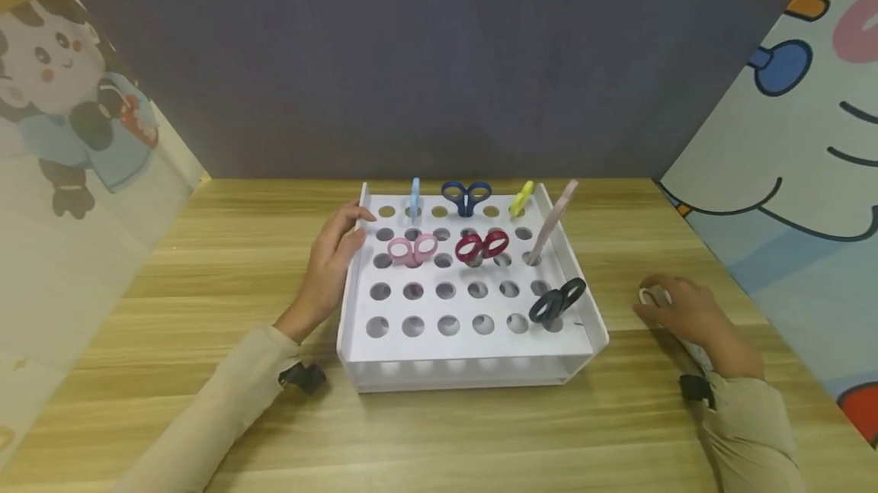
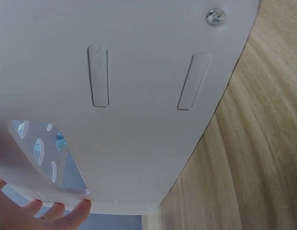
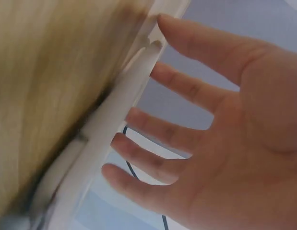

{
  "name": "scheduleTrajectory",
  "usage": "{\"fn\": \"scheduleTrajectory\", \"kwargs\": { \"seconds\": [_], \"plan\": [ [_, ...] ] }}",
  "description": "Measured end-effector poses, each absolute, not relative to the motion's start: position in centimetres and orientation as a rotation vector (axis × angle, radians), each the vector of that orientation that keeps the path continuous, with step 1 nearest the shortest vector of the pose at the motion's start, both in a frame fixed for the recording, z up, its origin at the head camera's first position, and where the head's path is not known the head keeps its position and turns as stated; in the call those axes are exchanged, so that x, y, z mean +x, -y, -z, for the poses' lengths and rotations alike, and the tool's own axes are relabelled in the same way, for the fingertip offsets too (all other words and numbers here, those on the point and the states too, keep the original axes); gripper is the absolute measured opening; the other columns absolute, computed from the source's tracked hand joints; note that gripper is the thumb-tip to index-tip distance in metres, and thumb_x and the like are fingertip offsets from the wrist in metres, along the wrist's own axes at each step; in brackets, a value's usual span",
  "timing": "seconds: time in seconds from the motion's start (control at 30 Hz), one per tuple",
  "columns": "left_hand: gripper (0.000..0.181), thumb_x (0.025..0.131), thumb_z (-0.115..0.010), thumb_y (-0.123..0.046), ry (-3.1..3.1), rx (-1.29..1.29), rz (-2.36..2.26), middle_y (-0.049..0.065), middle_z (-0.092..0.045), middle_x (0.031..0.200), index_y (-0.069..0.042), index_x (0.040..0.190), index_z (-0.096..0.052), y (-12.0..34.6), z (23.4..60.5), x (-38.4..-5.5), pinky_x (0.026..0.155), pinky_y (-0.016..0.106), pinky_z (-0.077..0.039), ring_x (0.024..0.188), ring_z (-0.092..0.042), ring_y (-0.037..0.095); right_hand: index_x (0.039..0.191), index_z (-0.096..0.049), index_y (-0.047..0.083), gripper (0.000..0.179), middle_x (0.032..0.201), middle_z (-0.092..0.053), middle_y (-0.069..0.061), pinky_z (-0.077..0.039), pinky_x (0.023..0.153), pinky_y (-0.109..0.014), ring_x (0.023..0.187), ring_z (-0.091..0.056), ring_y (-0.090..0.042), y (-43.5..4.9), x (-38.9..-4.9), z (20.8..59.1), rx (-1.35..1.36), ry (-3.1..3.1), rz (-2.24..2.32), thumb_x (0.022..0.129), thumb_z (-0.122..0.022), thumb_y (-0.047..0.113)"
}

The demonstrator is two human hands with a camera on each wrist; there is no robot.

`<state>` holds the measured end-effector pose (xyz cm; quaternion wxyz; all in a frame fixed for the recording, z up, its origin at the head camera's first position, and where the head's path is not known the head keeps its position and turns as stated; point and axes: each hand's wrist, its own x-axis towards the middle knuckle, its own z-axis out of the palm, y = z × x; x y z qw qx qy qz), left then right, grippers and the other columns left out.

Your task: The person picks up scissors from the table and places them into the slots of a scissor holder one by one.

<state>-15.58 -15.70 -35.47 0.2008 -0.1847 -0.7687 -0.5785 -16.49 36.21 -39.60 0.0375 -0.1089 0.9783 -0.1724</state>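
A white rack [image 1: 473, 348] with rows of round holes stands on the table. My left hand [image 1: 331, 253] holds its left side wall near the back, thumb and a finger over the top edge; in the left wrist view, fingertips [image 2: 81, 211] touch the outer panel. Right of the rack, my right hand [image 1: 689, 310] touches white-handled scissors [image 1: 664, 296] lying on the table. The right wrist view shows spread fingers [image 3: 167, 129] along a long white part [image 3: 112, 103]; the hand partly hides these scissors in the head view.
Several scissors stand in holes: light blue [image 1: 414, 196], dark blue [image 1: 466, 196], yellow [image 1: 523, 198], pink [image 1: 413, 248], dark red [image 1: 482, 246], pale pink [image 1: 552, 220] and black [image 1: 557, 301]. A grey panel [image 1: 425, 59] rises behind the table; cartoon-printed walls flank both sides.
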Motion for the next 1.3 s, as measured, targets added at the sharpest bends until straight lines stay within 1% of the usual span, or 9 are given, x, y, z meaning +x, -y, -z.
{"fn": "scheduleTrajectory", "kwargs": {
  "seconds": [0.23,0.33,0.43,0.63,0.87,1.0,1.07,1.23,1.3],
  "plan": [
    [0.022,0.102,-0.045,-0.012,2.163,-0.511,1.598,0.013,-0.048,0.144,-0.002,0.116,-0.059,15.7,35.4,-15.5,0.111,0.045,-0.033,0.134,-0.041,0.018,0.122,-0.056,-0.006,0.042,0.118,-0.057,-0.04,-0.046,0.077,-0.064,0.103,-0.054,-0.056,-36.5,-16.3,39.4,-0.321,-3.001,0.557,0.095,-0.068,0.023],
    [0.022,0.102,-0.045,-0.013,2.164,-0.512,1.59,0.014,-0.047,0.144,-0.002,0.116,-0.059,15.7,35.3,-15.4,0.112,0.046,-0.032,0.136,-0.039,0.018,0.122,-0.056,-0.006,0.042,0.117,-0.058,-0.039,-0.047,0.071,-0.059,0.096,-0.057,-0.05,-36.6,-16.3,39.5,-0.309,-3.001,0.558,0.095,-0.067,0.025],
    [0.023,0.102,-0.045,-0.013,2.165,-0.513,1.585,0.015,-0.047,0.144,-0.001,0.116,-0.059,15.6,35.2,-15.4,0.113,0.047,-0.031,0.137,-0.039,0.02,0.123,-0.056,-0.006,0.046,0.117,-0.058,-0.038,-0.047,0.072,-0.059,0.097,-0.057,-0.05,-36.5,-16.3,39.6,-0.29,-2.998,0.557,0.095,-0.066,0.03],
    [0.023,0.102,-0.045,-0.012,2.167,-0.514,1.581,0.015,-0.047,0.144,-0.001,0.116,-0.059,15.6,35.2,-15.4,0.114,0.048,-0.029,0.138,-0.037,0.021,0.125,-0.055,-0.008,0.055,0.122,-0.056,-0.039,-0.046,0.08,-0.065,0.105,-0.053,-0.057,-36.1,-16.2,39.6,-0.271,-2.991,0.54,0.094,-0.067,0.036],
    [0.022,0.102,-0.045,-0.012,2.16,-0.51,1.587,0.012,-0.049,0.143,-0.003,0.117,-0.059,15.6,35.2,-15.3,0.11,0.042,-0.035,0.134,-0.041,0.018,0.125,-0.058,-0.007,0.062,0.121,-0.059,-0.037,-0.049,0.076,-0.059,0.096,-0.059,-0.048,-35.5,-16.3,39.3,-0.264,-3.018,0.591,0.09,-0.071,0.041],
    [0.022,0.102,-0.045,-0.012,2.162,-0.509,1.592,0.012,-0.049,0.143,-0.003,0.117,-0.059,15.7,35.3,-15.3,0.109,0.039,-0.036,0.134,-0.041,0.017,0.127,-0.058,-0.007,0.065,0.113,-0.063,-0.035,-0.049,0.075,-0.059,0.088,-0.06,-0.041,-35.1,-16.4,39.2,-0.302,-3.047,0.61,0.088,-0.073,0.044],
    [0.022,0.102,-0.045,-0.012,2.159,-0.512,1.59,0.012,-0.049,0.143,-0.003,0.117,-0.059,15.7,35.2,-15.3,0.109,0.04,-0.035,0.134,-0.041,0.017,0.127,-0.059,-0.006,0.065,0.105,-0.066,-0.031,-0.05,0.073,-0.059,0.083,-0.058,-0.036,-34.9,-16.5,39.2,-0.324,-3.062,0.62,0.088,-0.074,0.044],
    [0.022,0.102,-0.046,-0.012,2.154,-0.517,1.579,0.013,-0.049,0.143,-0.003,0.116,-0.06,15.7,35.2,-15.4,0.113,0.046,-0.031,0.136,-0.04,0.02,0.12,-0.064,-0.005,0.056,0.105,-0.067,-0.032,-0.046,0.08,-0.065,0.097,-0.059,-0.051,-34.7,-16.6,39.3,-0.387,-3.149,0.655,0.086,-0.077,0.038],
    [0.022,0.102,-0.046,-0.012,2.153,-0.515,1.579,0.013,-0.05,0.142,-0.003,0.116,-0.06,15.7,35.2,-15.4,0.115,0.046,-0.028,0.137,-0.039,0.022,0.119,-0.065,-0.005,0.053,0.113,-0.063,-0.035,-0.043,0.085,-0.069,0.106,-0.054,-0.056,-34.7,-16.5,39.3,-0.409,-3.178,0.687,0.086,-0.077,0.035]
  ]
}}
